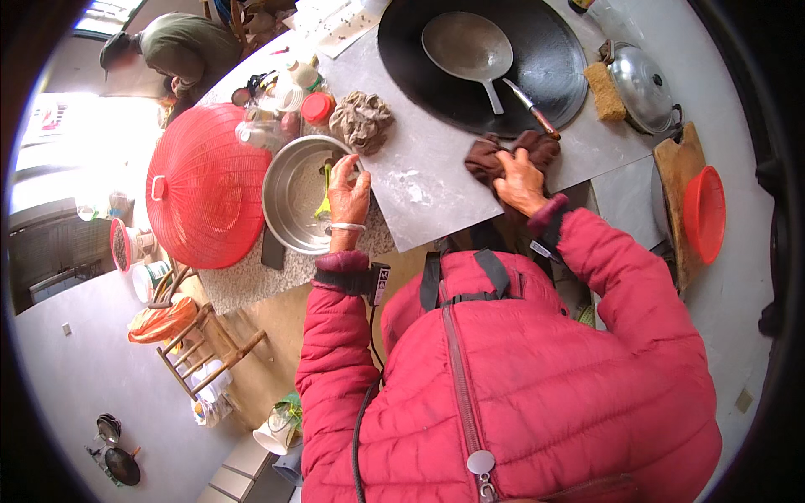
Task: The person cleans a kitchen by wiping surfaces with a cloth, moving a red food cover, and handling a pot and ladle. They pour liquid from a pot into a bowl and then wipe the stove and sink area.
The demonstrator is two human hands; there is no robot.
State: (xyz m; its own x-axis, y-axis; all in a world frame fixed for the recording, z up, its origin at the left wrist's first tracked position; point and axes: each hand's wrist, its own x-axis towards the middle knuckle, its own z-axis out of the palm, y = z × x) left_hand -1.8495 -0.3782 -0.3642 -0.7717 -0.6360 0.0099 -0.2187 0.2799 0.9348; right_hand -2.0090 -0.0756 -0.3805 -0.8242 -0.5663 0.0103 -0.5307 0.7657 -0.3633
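My right hand [520, 182] is closed on a dark brown cloth [485, 159], bunched on the grey worktop [428, 172] at the front edge of a large black wok [537, 59]. My left hand [348, 199] lies over the right rim of a round metal basin [281, 220], with bent fingers on the inner side and the thumb outside. Beside those fingers, a yellow-green utensil [324, 204] rests in the basin; its upper part is partly hidden. Within the wok sit a metal ladle [467, 46] and a brush-like tool [530, 107] with a reddish-brown handle.
A crumpled beige cloth [362, 122] and a red-lidded jar [317, 108] stand behind the basin. Left is a red mesh food cover [210, 193]. To the right are a sponge [605, 90], a metal lid [644, 84], a wooden board [677, 180] and a red bowl [705, 214]. Another person [189, 52] bends far left.
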